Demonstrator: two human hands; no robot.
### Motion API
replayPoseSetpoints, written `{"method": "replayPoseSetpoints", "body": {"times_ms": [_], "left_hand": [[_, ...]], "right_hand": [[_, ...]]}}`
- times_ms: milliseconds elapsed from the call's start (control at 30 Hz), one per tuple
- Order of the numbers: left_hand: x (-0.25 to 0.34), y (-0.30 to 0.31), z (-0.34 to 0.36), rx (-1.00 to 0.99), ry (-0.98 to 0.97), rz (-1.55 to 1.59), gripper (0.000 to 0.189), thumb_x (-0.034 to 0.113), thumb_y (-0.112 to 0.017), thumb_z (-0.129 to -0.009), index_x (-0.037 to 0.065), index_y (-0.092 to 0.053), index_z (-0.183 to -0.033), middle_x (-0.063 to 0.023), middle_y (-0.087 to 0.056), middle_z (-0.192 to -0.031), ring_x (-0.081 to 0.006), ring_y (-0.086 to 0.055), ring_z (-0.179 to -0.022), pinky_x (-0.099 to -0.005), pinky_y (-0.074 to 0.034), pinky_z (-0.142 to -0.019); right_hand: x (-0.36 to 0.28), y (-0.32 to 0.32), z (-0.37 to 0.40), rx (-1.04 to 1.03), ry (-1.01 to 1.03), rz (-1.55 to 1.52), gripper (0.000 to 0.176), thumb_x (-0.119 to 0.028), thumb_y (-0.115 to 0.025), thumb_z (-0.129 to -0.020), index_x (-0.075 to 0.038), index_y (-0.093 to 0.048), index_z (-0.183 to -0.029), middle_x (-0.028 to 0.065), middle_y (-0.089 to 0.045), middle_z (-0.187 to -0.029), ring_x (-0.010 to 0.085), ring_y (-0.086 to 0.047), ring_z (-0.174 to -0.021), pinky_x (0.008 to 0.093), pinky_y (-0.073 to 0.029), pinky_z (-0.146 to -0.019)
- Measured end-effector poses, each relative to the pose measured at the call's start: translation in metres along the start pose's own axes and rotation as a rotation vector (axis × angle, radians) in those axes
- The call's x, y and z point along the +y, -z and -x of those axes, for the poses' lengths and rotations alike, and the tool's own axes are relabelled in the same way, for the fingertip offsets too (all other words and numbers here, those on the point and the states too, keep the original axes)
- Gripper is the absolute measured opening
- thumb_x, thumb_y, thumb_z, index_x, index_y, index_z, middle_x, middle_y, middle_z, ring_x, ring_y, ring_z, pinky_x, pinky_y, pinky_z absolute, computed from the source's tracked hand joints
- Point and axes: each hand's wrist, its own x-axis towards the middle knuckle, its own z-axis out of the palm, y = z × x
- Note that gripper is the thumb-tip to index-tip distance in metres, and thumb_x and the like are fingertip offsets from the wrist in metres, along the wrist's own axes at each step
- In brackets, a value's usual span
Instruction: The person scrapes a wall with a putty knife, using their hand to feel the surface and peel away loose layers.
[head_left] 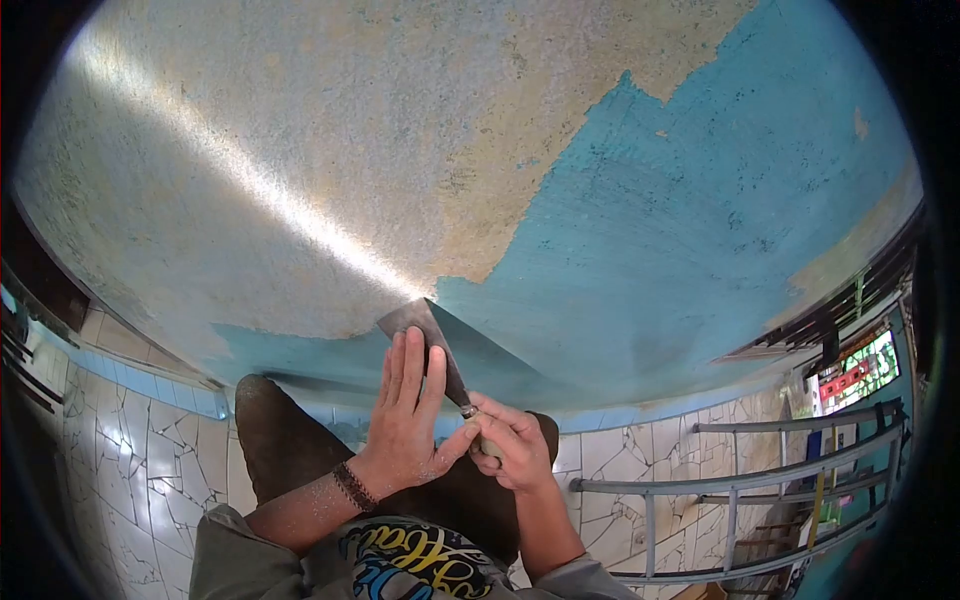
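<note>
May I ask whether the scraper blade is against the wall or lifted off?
Against the wall: the scraper blade meets the blue paint, left hand pressed flat on it, right hand on the handle.

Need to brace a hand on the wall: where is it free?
Free: the scraped beige plaster up-left of the grey metal scraper, and the blue painted wall to its right. Crowded: at the scraper, left hand flat on its blade, right hand clasping its handle.
</note>
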Motion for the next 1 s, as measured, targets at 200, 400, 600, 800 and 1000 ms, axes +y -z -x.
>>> {"method": "replayPoseSetpoints", "body": {"times_ms": [200,400,600,800,1000], "left_hand": [[0.003,-0.004,-0.007,0.007,-0.024,0.117,0.082,0.044,-0.057,-0.093,-0.012,-0.026,-0.145,-0.0388,-0.017,-0.151,-0.0552,-0.019,-0.141,-0.0602,-0.019,-0.114],[0.008,-0.009,-0.012,0.044,-0.070,0.240,0.084,0.039,-0.062,-0.090,-0.012,-0.023,-0.144,-0.0408,-0.016,-0.151,-0.0583,-0.018,-0.140,-0.0607,-0.018,-0.114],[0.008,-0.008,-0.020,0.150,-0.074,0.255,0.084,0.033,-0.067,-0.088,-0.011,-0.023,-0.143,-0.0423,-0.015,-0.150,-0.0601,-0.018,-0.138,-0.0610,-0.017,-0.114],[0.012,-0.009,-0.017,0.116,-0.048,0.274,0.085,0.033,-0.067,-0.088,-0.012,-0.022,-0.144,-0.0425,-0.013,-0.150,-0.0605,-0.017,-0.138,-0.0605,-0.018,-0.115],[0.013,-0.002,-0.020,0.053,-0.077,0.305,0.085,0.032,-0.068,-0.087,-0.012,-0.022,-0.144,-0.0416,-0.014,-0.151,-0.0591,-0.017,-0.139,-0.0610,-0.018,-0.114]], "right_hand": [[-0.020,-0.007,0.015,0.087,-0.021,0.065,0.036,-0.006,-0.053,-0.099,-0.001,-0.056,-0.134,0.0051,-0.062,-0.088,0.0068,-0.044,-0.054,0.0187,-0.032,-0.044],[-0.029,0.000,0.022,0.079,0.040,0.165,0.035,-0.007,-0.053,-0.099,-0.001,-0.057,-0.133,0.0035,-0.059,-0.080,0.0065,-0.044,-0.054,0.0184,-0.032,-0.044],[-0.039,-0.012,0.010,0.051,0.028,0.250,0.034,-0.006,-0.053,-0.099,0.000,-0.058,-0.131,0.0019,-0.057,-0.075,0.0053,-0.042,-0.052,0.0184,-0.030,-0.044],[-0.048,-0.013,0.014,0.128,-0.043,0.210,0.033,-0.006,-0.053,-0.099,0.000,-0.058,-0.131,0.0024,-0.058,-0.078,0.0043,-0.042,-0.053,0.0186,-0.029,-0.044],[-0.062,-0.012,0.027,0.130,-0.109,0.206,0.035,-0.008,-0.052,-0.100,-0.002,-0.056,-0.134,0.0023,-0.057,-0.078,0.0046,-0.042,-0.054,0.0189,-0.029,-0.044]]}}
